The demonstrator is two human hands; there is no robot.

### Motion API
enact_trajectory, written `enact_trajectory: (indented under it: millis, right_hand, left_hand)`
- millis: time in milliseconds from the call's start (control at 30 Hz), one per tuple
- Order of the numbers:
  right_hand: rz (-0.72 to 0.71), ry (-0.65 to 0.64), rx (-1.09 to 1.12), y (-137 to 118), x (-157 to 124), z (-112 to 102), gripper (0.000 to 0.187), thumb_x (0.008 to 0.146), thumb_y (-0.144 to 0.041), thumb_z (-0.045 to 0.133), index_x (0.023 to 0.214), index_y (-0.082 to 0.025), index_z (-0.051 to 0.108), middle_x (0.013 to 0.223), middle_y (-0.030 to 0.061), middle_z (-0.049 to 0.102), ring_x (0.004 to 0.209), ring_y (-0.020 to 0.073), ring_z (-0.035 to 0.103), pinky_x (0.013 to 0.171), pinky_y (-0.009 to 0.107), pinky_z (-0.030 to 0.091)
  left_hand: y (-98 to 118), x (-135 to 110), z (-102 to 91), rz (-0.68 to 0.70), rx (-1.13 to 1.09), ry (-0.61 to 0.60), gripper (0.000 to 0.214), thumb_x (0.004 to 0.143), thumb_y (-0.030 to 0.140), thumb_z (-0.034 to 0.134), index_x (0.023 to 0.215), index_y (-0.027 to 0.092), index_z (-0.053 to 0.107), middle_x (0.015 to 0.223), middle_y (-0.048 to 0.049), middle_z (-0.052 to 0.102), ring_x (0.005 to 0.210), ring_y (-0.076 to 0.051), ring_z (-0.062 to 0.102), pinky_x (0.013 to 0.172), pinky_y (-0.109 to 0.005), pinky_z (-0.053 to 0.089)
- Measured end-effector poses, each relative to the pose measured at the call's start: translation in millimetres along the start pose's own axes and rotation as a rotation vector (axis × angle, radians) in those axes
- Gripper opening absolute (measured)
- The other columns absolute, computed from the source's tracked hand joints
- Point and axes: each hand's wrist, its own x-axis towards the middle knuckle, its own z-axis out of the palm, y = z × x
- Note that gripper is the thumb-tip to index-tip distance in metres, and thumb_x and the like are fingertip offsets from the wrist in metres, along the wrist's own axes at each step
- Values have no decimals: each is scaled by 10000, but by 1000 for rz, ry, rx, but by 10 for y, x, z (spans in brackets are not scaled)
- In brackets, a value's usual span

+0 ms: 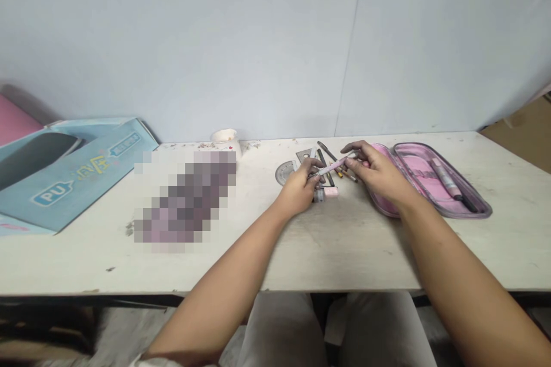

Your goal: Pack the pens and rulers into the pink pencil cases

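Note:
Both hands meet over a small heap of stationery on a pale table (336, 241). My left hand (300, 186) pinches the lower end of a pink and white pen (334, 166). My right hand (373, 171) grips the same pen at its upper end, fingers closed. Under the hands lie several pencils (327, 152), a protractor (285, 172), a clear set square (305, 155) and a small pink eraser (331, 193). An open pink pencil case (430, 180) lies just right of my right hand, with a pen or two inside.
An open light blue cardboard box (73, 175) stands at the far left. A blurred-out object (185, 200) lies left of centre. A small white cup (224, 136) sits against the grey wall. The table's front edge runs above my lap.

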Motion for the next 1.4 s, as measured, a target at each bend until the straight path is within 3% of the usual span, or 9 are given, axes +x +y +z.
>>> enact_trajectory:
  millis: [133,333,467,600,800,967,1067,1200,1400]
  right_hand:
    - [86,74,-124,-3,2,3,269,813,-435,445,732,-191,525,594,-13,523,577,125,477,546,242,334]
    - [42,72,-77,-19,0,9,250,794,-428,469,832,-191,538,689,-8,565,620,121,485,563,233,334]
    - [175,79,-200,-17,2,42,436,806,-533,401,553,-183,460,510,-16,457,522,110,418,509,242,276]
    - [317,0,-57,-36,-1,68,528,801,-608,346,494,-184,413,437,-30,389,434,85,346,461,244,237]
    - [401,91,33,-46,-3,62,544,770,-645,376,461,-198,352,404,-36,345,406,78,299,433,249,210]
    - [225,372,26,-49,-24,128,535,815,-630,288,491,-208,340,442,-26,356,438,97,353,450,243,250]
    - [65,334,-162,-74,-47,218,514,842,-590,269,510,-210,369,462,-11,393,469,118,392,486,251,258]
    - [-6,175,-293,-99,-63,334,489,860,-551,239,539,-214,386,491,-1,416,488,131,402,513,258,257]
    - [146,165,33,4,15,363,138,781,-364,425,774,-228,401,746,3,509,719,159,509,663,284,380]
  left_hand:
    - [0,-2,5,21,36,-5,246,814,164,433,1056,197,465,801,-14,612,700,-118,558,673,-243,421]
    - [4,2,-11,41,108,37,263,812,172,442,1074,198,461,856,-34,635,766,-147,576,713,-277,426]
    - [100,-2,-68,137,409,251,264,770,160,514,1030,207,522,928,-48,648,948,-207,541,856,-370,373]
    - [159,-26,-84,353,689,460,182,786,137,511,916,231,596,808,-17,665,1034,-218,491,988,-443,208]
    - [219,-70,-38,456,770,578,192,820,229,522,978,281,616,963,-24,640,1095,-213,446,1019,-452,133]
    - [244,-33,-33,166,374,503,301,782,418,554,1004,230,634,1035,-70,593,1056,-222,471,935,-388,324]
    - [195,10,2,56,-65,307,307,817,425,495,940,192,654,973,-55,629,977,-179,540,882,-310,391]
    - [173,34,62,-90,-498,235,349,823,448,476,953,162,628,947,-51,644,906,-150,569,821,-269,426]
    - [189,23,111,-114,-655,228,282,858,416,417,884,163,540,813,-22,604,706,-101,564,693,-245,460]
